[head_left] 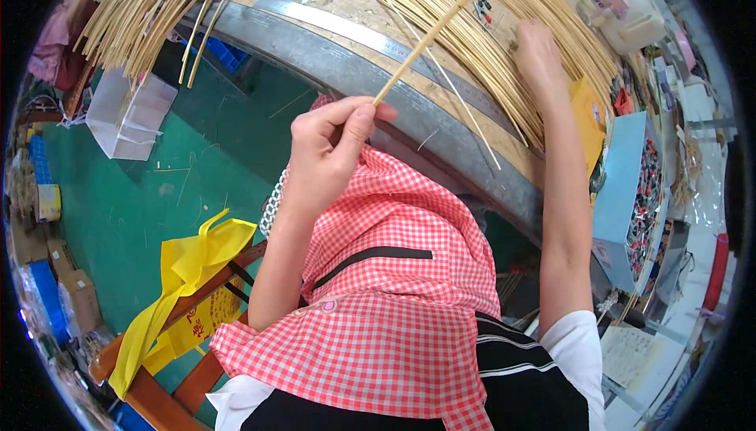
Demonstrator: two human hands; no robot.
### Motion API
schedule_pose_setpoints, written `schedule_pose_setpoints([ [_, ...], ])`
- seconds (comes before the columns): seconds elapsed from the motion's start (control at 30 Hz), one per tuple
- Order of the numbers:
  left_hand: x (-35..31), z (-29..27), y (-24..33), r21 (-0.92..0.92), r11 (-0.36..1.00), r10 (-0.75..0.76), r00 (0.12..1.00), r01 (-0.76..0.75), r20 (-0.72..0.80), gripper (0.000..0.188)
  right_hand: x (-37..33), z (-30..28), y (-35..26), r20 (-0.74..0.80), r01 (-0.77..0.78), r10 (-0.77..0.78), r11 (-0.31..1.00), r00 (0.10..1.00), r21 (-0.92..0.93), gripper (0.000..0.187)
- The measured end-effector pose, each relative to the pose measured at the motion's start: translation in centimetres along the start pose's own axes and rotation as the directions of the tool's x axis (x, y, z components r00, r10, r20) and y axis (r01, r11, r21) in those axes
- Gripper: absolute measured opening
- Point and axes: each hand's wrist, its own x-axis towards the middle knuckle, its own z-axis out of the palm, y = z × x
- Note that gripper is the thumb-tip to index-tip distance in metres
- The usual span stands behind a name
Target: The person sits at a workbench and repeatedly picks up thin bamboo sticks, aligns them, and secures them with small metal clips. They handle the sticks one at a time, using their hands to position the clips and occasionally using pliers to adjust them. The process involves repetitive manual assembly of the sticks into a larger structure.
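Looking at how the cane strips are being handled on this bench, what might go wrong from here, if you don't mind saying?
1. The left hand pinches one cane strip only at its near end; the long free length could whip or snap.
2. The right hand presses into the fanned cane strips, so it may knock neighbouring strands out of order.
3. Several strips overhang the bench edge and could snag the checked apron.

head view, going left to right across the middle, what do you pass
white paper bag → yellow plastic bag → left hand pinching a thin cane strip → right hand on the fanned cane strips → blue box of clips
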Motion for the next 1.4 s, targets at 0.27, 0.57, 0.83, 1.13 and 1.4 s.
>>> schedule_pose_setpoints([
  [0.27,-0.5,1.7,0.1,0.240,0.936,0.241,0.966,-0.256,0.092,0.011,-6.5,-10.3,-6.8,0.259,-0.290,0.199,0.146,0.945,0.946,0.023],
  [0.57,-1.1,3.0,1.2,0.252,0.921,0.248,0.947,-0.296,0.205,0.013,-12.5,-11.2,-10.4,0.141,-0.101,0.244,-0.170,0.959,0.980,0.022],
  [0.83,-1.2,3.3,1.3,0.266,0.908,0.265,0.936,-0.323,0.231,0.009,-12.4,-11.2,-11.3,0.084,-0.052,0.290,-0.115,0.953,0.992,0.019],
  [1.13,-1.1,2.9,1.1,0.267,0.917,0.230,0.941,-0.295,0.248,0.013,-12.4,-11.8,-10.6,0.117,-0.126,0.192,0.039,0.974,0.991,0.020],
  [1.4,-0.9,2.6,0.9,0.237,0.927,0.216,0.929,-0.292,0.301,0.013,-12.1,-12.2,-9.1,0.111,-0.101,0.162,-0.071,0.981,0.992,0.025],
])
